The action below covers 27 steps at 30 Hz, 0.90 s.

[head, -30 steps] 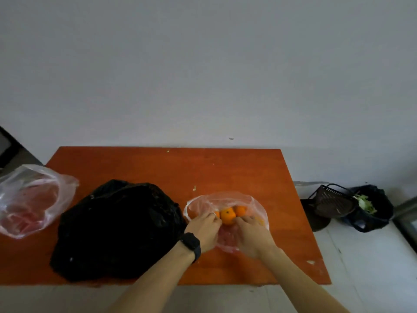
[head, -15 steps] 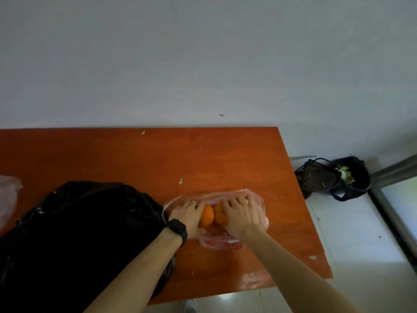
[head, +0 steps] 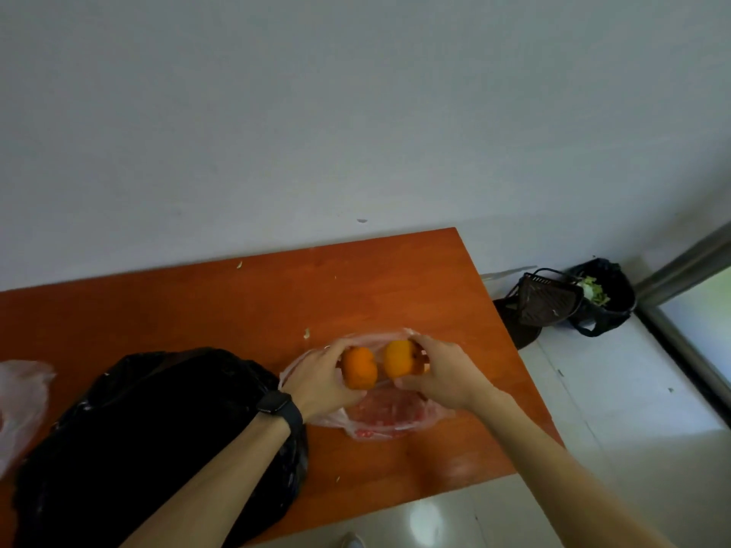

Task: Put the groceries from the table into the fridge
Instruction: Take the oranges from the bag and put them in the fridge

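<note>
Now | left hand point(head: 322, 375) fingers curled round orange point(head: 358, 368) | right hand point(head: 445, 373) grips second orange point(head: 397, 358) | above clear bag point(head: 389, 419) on bench point(head: 245, 306)

Wears a black watch point(head: 280, 407) just behind the left grip point(head: 322, 375): dark rectangular face with rounded corners, a faint sheen along its edge, plain black band wrapping snugly round. Shows a thin pale ring point(head: 326, 347), small and hard to make out, on one finger there. Bares the left forearm point(head: 221, 464) and right forearm point(head: 553, 456) down to the lower edge of view.
</note>
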Available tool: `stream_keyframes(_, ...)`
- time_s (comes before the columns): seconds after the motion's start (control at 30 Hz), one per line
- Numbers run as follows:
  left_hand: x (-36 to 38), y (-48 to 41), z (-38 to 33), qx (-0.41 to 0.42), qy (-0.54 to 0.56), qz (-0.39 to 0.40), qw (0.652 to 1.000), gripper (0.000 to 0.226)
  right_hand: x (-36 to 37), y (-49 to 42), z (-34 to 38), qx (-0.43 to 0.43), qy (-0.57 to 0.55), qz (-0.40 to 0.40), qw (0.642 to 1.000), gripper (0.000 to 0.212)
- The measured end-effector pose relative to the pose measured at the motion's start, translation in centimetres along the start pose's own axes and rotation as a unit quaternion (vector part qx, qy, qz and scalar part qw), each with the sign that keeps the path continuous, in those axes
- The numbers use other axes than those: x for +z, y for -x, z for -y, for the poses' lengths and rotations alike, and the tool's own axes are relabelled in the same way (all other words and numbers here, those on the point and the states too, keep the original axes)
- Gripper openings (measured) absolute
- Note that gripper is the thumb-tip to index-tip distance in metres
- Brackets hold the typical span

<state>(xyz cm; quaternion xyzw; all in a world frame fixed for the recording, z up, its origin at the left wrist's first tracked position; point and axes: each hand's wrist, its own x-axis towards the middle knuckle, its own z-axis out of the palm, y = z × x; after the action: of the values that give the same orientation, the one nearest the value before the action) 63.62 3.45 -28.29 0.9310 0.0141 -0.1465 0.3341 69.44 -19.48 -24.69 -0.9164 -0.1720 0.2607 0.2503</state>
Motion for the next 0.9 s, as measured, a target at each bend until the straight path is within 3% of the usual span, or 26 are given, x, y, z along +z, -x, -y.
stream_keyframes(0.23,1.0,3.6,-10.6,0.039,0.136,-0.027,0.99,0.071,-2.6,13.2,-4.4,0.035,-0.182,-0.121,0.975,0.073)
stream_keyframes(0.37,4.8,5.5,-19.2,0.125,0.095,0.009,0.988,0.077,-3.6,23.3,-8.9,0.094,-0.21,-0.187,0.955,0.072)
stream_keyframes(0.53,13.0,9.4,-31.7,0.25,0.068,0.064,0.964,0.069,-4.3,39.1,-15.7,0.176,-0.197,-0.321,0.909,0.075)
stream_keyframes(0.67,21.0,13.8,-42.1,0.338,0.033,0.15,0.929,0.072,-3.7,52.2,-20.6,0.232,-0.182,-0.419,0.859,0.079)
stream_keyframes(0.9,33.7,25.3,-59.7,0.496,0.037,0.252,0.83,0.068,-1.6,72.8,-26.2,0.312,-0.175,-0.554,0.752,0.079)
